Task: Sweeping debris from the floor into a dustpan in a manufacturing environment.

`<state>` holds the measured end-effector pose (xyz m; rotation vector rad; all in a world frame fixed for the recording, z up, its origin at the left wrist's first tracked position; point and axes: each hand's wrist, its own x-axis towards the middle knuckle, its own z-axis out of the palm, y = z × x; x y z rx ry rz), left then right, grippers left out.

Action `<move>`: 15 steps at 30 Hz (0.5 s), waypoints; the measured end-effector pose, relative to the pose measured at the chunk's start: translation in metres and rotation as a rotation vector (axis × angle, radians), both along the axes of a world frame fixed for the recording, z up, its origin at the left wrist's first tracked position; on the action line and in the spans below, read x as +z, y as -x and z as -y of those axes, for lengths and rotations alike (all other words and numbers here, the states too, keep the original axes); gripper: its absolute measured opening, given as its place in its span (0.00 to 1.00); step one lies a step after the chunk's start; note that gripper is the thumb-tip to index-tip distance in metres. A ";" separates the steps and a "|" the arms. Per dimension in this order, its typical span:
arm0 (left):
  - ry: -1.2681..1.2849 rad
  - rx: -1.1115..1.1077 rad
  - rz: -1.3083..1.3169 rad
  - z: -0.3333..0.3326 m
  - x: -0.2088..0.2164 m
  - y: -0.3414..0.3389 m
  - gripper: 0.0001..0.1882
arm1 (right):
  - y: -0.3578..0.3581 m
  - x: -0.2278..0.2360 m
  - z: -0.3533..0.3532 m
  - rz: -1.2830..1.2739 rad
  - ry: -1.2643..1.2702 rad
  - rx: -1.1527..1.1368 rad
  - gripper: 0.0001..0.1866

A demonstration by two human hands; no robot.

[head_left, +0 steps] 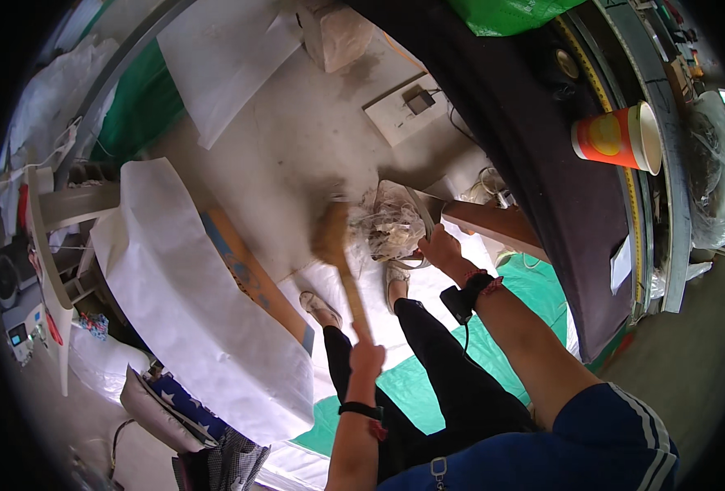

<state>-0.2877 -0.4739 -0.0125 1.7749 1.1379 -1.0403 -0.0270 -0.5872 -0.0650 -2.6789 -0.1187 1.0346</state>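
My left hand [366,358] is closed round the long light-brown handle of a brush [329,233]. The brush head points away from me, just above the pale floor, and is smeared by motion. My right hand [440,247] grips the rim of a grey-edged bin [429,211] that holds crumpled clear plastic and scraps [395,225]. The brush head is to the left of the bin, apart from it. Both of my shoes are close to the bin's near side.
White cloth [207,303] drapes over a surface at left, beside a brown cardboard strip [252,266]. A dark-covered table [534,139] with a paper cup [616,139] stands at right. Green sheeting [534,290] lies near my legs. A white socket board [403,110] rests on the floor ahead.
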 end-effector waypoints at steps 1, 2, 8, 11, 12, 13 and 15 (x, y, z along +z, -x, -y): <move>0.065 -0.090 -0.015 0.016 0.003 -0.007 0.44 | -0.001 0.001 0.000 0.005 0.002 -0.004 0.24; 0.082 -0.190 0.020 0.023 0.007 -0.013 0.43 | -0.003 0.003 0.001 0.014 0.021 -0.017 0.24; 0.052 -0.569 0.184 0.000 0.065 -0.032 0.39 | -0.015 0.043 0.013 0.082 -0.154 0.028 0.21; -0.047 -0.584 0.155 -0.022 0.103 -0.038 0.37 | -0.018 0.057 0.008 0.144 -0.241 -0.021 0.21; -0.103 -0.571 0.179 -0.032 0.117 -0.039 0.36 | -0.019 0.059 0.005 0.132 -0.259 -0.077 0.21; -0.123 -0.574 0.182 -0.042 0.129 -0.042 0.36 | -0.019 0.060 0.001 0.138 -0.219 -0.125 0.21; -0.164 -0.588 0.139 -0.065 0.156 -0.042 0.37 | -0.016 0.061 -0.006 0.120 -0.296 -0.167 0.20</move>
